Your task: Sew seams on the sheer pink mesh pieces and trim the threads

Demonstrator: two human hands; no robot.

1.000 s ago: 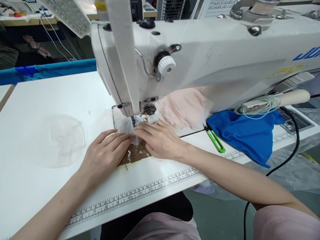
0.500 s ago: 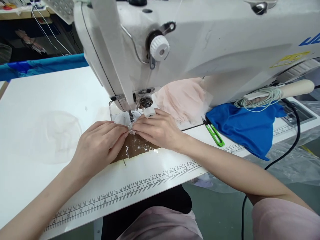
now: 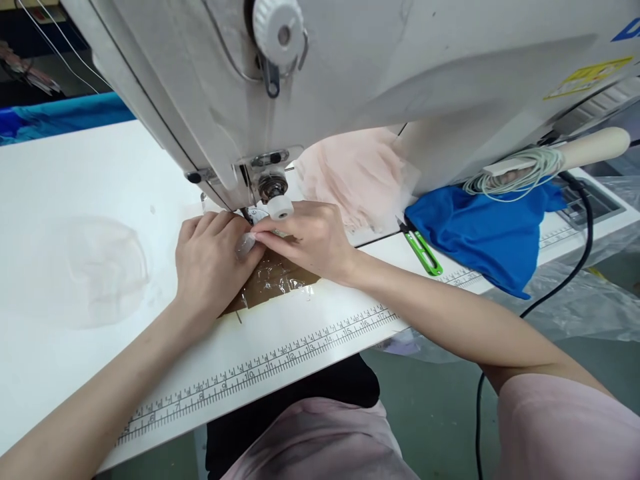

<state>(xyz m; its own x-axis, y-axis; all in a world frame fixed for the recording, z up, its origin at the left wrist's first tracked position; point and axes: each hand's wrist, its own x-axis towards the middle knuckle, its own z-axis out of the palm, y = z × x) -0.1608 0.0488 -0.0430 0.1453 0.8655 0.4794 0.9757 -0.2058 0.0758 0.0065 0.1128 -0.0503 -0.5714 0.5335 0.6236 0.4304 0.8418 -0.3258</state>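
Note:
Under the head of the sewing machine, both hands work at a small piece of sheer white fabric. My left hand is closed on the fabric's left side, its knuckles raised beside the needle area. With thumb and forefinger my right hand pinches the fabric's edge close to the left fingertips. The presser foot is mostly hidden behind the fingers. Below the hands, a brown patch covered with shiny clear tape lies on the white table.
Pale pink sheer fabric is heaped under the machine arm. Green thread snips lie beside a blue cloth. A thin white fabric piece rests at left. A printed ruler follows the front edge. A black cable hangs right.
The view has shifted closer to the machine head. My left hand has curled in more over the fabric, and my right hand now pinches its edge with thumb and forefinger.

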